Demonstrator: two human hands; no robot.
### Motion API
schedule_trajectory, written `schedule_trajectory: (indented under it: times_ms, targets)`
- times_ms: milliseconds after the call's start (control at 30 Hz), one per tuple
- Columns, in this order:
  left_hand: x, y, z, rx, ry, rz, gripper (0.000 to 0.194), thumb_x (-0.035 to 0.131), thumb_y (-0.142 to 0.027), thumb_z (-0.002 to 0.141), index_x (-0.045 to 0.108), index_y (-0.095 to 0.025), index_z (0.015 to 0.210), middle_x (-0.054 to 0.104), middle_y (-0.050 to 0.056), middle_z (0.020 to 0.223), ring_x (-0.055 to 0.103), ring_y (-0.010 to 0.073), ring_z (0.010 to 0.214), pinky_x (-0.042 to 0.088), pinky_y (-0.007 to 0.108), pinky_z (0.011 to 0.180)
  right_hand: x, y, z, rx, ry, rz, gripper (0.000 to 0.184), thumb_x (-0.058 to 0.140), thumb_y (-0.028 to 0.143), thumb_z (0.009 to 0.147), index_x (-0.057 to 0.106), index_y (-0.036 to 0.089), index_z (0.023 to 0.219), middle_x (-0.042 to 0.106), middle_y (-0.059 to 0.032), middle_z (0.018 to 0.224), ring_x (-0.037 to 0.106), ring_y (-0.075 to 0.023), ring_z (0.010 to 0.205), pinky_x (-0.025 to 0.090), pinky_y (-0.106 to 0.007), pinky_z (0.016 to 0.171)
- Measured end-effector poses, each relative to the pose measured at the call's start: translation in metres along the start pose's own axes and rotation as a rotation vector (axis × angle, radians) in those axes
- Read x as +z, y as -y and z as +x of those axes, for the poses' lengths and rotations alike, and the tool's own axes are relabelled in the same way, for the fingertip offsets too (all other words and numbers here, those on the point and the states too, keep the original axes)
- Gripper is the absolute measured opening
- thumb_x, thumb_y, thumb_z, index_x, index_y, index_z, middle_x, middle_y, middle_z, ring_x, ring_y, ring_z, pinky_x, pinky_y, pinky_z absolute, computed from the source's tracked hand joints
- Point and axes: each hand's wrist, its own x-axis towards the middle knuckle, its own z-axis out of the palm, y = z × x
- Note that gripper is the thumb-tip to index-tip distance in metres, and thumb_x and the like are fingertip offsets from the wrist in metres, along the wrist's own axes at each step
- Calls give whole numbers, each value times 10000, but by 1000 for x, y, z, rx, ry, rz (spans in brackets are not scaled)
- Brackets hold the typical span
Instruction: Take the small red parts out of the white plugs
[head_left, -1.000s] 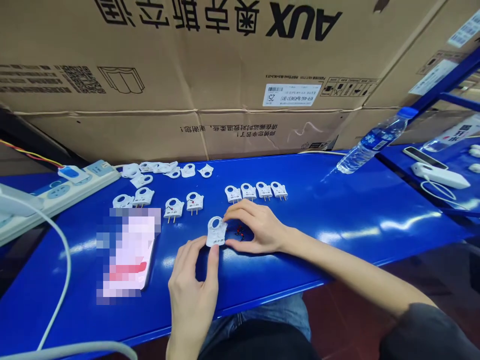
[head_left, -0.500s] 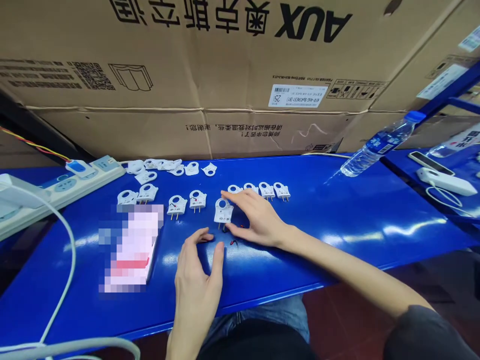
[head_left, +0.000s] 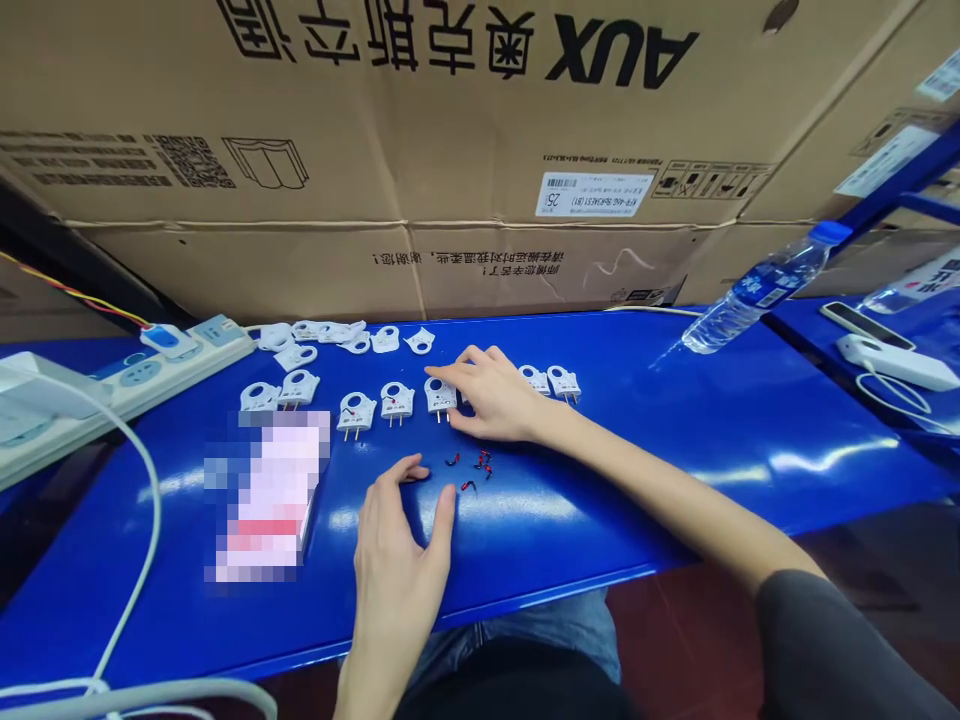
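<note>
My right hand (head_left: 499,395) has its index finger at the ring end and its thumb by the lower end of a white two-pin plug housing (head_left: 440,398), which lies in a row of similar ones. It partly hides the housings just right of that one; further along, a white plug housing (head_left: 563,382) shows. Resting near the table's front, my left hand (head_left: 401,555) is empty, thumb and fingers apart. Between the hands lie several small red-and-black parts (head_left: 484,460). Left of the held piece sit two plug housings with pins, one (head_left: 396,401) beside another (head_left: 355,414).
White ring-shaped covers (head_left: 386,340) lie along the back of the blue table (head_left: 585,520). To the left are a power strip (head_left: 142,375), a white cable (head_left: 150,480) and a blurred pink-white flat object (head_left: 274,495). A water bottle (head_left: 757,290) leans at the right before a cardboard box (head_left: 465,130).
My right hand has moved the plug housing away from me and slightly left, into the row. The small red-and-black parts are now uncovered. My left hand has barely moved.
</note>
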Motion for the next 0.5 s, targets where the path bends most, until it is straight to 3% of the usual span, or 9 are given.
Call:
schedule_trajectory:
  times_ms: [167, 333, 500]
  targets:
    - [-1, -2, -1, -17, 2, -4, 458, 593, -575, 943, 569, -263, 1278, 704, 76, 1171, 664, 319, 1155, 506, 555, 1019, 2, 6, 5, 10, 18, -3, 571, 587, 288, 969, 522, 135, 1515, 632, -142, 1470, 521, -346, 1276, 437, -511, 998]
    - [-1, -9, -2, -13, -41, -31, 435, 574, -554, 951, 575, -250, 1261, 696, 87, 1166, 653, 323, 1156, 478, 564, 1053, 8, 18, 20, -13, -42, 28, 628, 609, 444, 1000, 475, 154, 1541, 619, -143, 1484, 456, -357, 1377, 408, -539, 1052]
    - [-2, -10, -2, -28, -55, -51, 448, 572, -557, 949, 572, -238, 1263, 683, 99, 1186, 644, 323, 1172, 469, 565, 1071, 18, 27, 31, -31, -23, 51, 603, 632, 350, 988, 476, 137, 1530, 662, -160, 1416, 471, -340, 1383, 386, -532, 1072]
